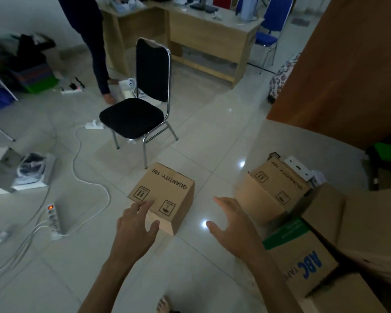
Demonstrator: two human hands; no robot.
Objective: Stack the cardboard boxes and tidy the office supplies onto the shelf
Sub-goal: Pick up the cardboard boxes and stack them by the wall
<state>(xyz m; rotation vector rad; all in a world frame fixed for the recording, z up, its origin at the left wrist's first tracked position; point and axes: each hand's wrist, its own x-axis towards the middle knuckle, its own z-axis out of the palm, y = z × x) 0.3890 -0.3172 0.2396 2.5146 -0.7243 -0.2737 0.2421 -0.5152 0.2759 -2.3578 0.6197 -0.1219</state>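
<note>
Your left hand is at the near edge of the box on the floor, fingers spread and holding nothing. Your right hand is beside it, fingers also spread.

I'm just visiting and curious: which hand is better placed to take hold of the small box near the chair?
Probably the left hand: its spread fingers reach over the near edge of the box. The right hand hovers open over floor tiles, between that box and a second box.
</note>
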